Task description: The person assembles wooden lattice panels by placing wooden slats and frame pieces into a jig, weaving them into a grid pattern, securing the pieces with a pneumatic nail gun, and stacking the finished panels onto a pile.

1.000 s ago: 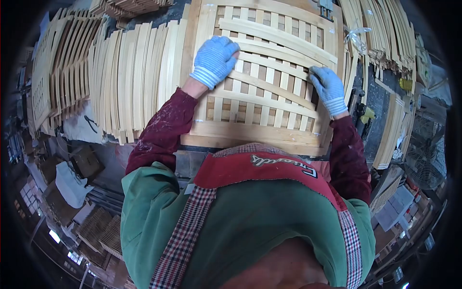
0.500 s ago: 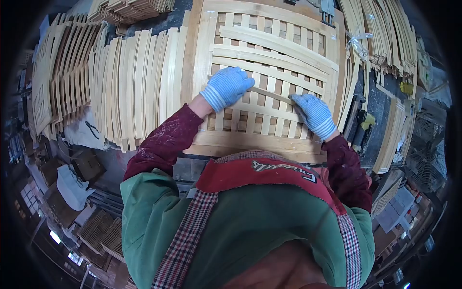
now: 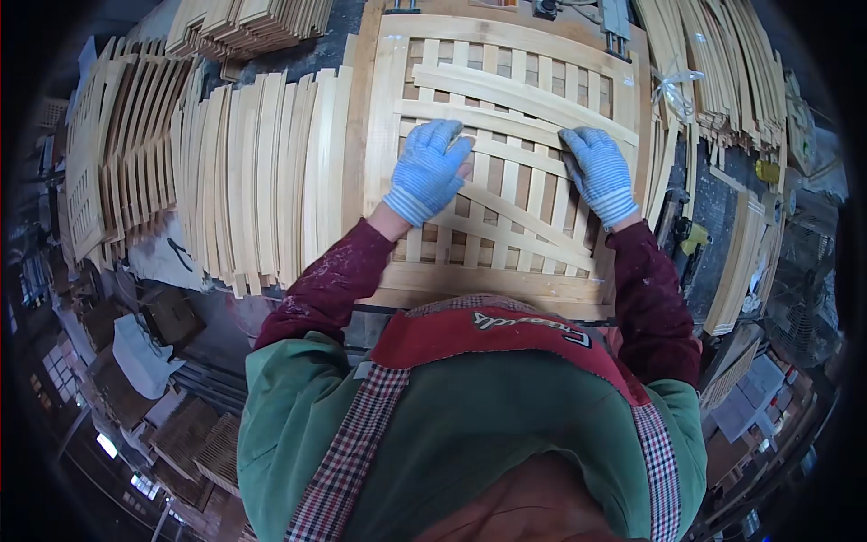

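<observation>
A wooden lattice panel (image 3: 390, 86) lies flat in front of me, with several loose wooden slats across its crossing strips. My left hand (image 3: 428, 173), in a blue striped glove, has its fingers curled over a pale wooden slat (image 3: 510, 123) near the panel's middle. Gripping the same slat near its right end is my right hand (image 3: 600, 176), gloved alike. Closer to me, another slat (image 3: 528, 222) lies slanted, its right end nearer my body. A further slat (image 3: 524, 92) rests beyond my hands. My palms and the slat parts beneath my fingers are hidden.
Upright rows of slats (image 3: 262, 172) stand left of the panel, beside stacked slatted pieces (image 3: 126, 144). Bundled strips (image 3: 736, 72) lie at the far right, with a clear plastic tie (image 3: 675, 90). A tool with a yellow-green part (image 3: 694, 237) sits at the right. Metal clamps (image 3: 616, 27) border the far edge.
Both hands have let go of the nearer slat, which now lies at a steeper slant. They have moved away from my body to a farther slat.
</observation>
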`<state>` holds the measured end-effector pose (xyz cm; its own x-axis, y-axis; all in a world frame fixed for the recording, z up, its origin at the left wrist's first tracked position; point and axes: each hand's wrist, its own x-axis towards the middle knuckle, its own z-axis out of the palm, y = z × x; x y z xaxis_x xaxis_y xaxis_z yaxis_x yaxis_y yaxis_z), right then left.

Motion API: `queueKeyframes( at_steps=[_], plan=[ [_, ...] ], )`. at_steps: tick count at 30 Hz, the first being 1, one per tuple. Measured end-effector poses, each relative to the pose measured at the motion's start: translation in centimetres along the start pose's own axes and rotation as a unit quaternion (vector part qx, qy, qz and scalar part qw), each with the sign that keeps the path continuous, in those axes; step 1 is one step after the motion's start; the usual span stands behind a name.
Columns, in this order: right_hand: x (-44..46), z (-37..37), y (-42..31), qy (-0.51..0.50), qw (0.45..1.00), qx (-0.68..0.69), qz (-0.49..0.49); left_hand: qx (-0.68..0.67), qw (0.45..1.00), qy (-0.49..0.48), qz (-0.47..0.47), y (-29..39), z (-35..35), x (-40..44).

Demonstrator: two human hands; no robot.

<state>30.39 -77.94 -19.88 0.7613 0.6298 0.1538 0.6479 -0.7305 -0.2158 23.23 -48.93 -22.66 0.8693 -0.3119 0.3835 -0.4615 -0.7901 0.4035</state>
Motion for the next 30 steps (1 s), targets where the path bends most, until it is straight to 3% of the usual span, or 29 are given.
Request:
queueKeyframes(
  at_steps=[4, 9, 17, 21, 24, 27, 30],
  plan=[
    [0.0, -0.5, -0.3, -0.063, 0.998, 0.014, 0.0, 0.003, 0.998, -0.041, -0.039, 1.0, 0.4, -0.8],
    [-1.2, -2.0, -1.1, -0.144, 0.989, 0.037, -0.006, -0.023, 0.999, -0.045, -0.018, 2.1, 0.1, -3.8],
    [-1.7, -1.2, -3.2, -0.1, 0.994, 0.054, -0.01, -0.027, 0.998, -0.055, -0.015, 2.5, -0.4, -2.9],
    [-2.3, -1.0, -3.6, -0.178, 0.975, 0.131, -0.002, 0.01, 0.993, -0.117, -0.024, 1.8, 0.2, -0.5],
    [-1.1, -2.3, -2.5, -0.041, 0.996, 0.08, 0.002, 0.019, 0.99, -0.135, -0.026, 1.4, 0.8, -0.2],
    [0.2, -1.3, -1.5, 0.027, 1.0, 0.0, -0.003, 0.013, 0.986, -0.167, -0.015, 1.8, 0.5, -0.7],
    [-1.1, -0.1, -1.2, -0.054, 0.998, 0.011, 0.01, 0.015, 0.983, -0.185, -0.009, 1.6, 0.0, -0.9]
  ],
)
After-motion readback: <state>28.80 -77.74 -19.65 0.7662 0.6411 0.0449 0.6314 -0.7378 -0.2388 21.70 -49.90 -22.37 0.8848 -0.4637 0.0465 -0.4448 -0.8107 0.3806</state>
